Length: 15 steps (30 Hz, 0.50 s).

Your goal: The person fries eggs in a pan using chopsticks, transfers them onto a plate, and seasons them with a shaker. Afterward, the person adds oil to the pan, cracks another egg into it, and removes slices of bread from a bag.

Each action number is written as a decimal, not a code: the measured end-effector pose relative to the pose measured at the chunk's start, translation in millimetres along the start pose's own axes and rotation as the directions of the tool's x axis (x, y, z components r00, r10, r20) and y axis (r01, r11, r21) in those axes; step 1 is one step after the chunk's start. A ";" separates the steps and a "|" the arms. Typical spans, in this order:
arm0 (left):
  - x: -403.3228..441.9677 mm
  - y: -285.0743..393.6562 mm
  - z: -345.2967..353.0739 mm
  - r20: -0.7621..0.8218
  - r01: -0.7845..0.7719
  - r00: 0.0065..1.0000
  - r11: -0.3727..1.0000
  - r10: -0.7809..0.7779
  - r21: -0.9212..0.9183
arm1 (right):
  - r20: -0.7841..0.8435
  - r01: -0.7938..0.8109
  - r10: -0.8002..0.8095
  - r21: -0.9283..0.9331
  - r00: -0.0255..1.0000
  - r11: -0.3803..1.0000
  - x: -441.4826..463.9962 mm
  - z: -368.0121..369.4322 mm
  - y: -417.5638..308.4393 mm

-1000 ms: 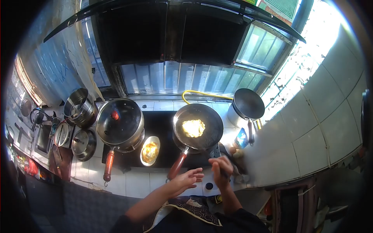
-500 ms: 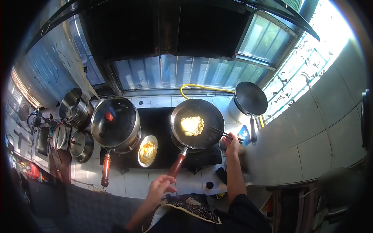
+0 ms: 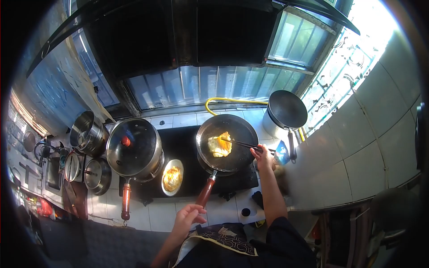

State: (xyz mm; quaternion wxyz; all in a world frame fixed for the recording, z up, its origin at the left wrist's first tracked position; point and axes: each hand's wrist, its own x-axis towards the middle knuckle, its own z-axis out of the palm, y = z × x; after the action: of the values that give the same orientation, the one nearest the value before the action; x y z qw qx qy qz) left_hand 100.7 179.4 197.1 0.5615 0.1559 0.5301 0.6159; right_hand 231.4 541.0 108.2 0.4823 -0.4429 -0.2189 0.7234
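A dark frying pan (image 3: 243,156) sits on the right side of the black stove, its reddish-brown handle (image 3: 206,191) pointing toward me. The fingers of my left hand (image 3: 187,219) are curled at the end of that handle, hiding its tip. My right hand (image 3: 264,158) is closed on dark chopsticks (image 3: 243,144), which reach over the pan's right rim. Their tips touch the top right of a fried egg (image 3: 219,146), whose browned upper edge shows. On the stove left of the pan, an oval white dish (image 3: 180,168) holds another browned fried egg (image 3: 172,177).
A large pot with a glass lid (image 3: 134,149) stands on the left burner, its handle (image 3: 126,201) jutting toward me. Steel pots (image 3: 87,134) and a lidded pot (image 3: 97,174) stand farther left. Another pan (image 3: 287,109) rests on a pot at the back right. A yellow hose (image 3: 241,100) runs behind.
The chopsticks and my right hand have moved slightly left and up, farther over the egg. The egg's upper right edge now looks lifted or folded. My left hand stays at the handle.
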 end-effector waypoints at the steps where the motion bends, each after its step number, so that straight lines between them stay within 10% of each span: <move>1: 0.0 -0.1 -0.3 -0.001 0.001 1.000 1.000 -0.001 0.003 | 0.017 -0.001 0.001 0.013 1.000 1.000 -1.9 -0.2 -0.5; 15: -0.5 -3.0 -1.1 0.007 -0.008 1.000 1.000 0.008 0.003 | 0.115 0.013 -0.015 0.016 0.993 1.000 -36.7 19.5 -26.0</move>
State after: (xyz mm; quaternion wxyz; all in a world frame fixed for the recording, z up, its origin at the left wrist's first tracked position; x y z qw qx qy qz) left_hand 101.5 177.9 194.4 0.5606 0.1614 0.5285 0.6167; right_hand 233.1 521.8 153.3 0.4775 -0.3952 -0.2439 0.7459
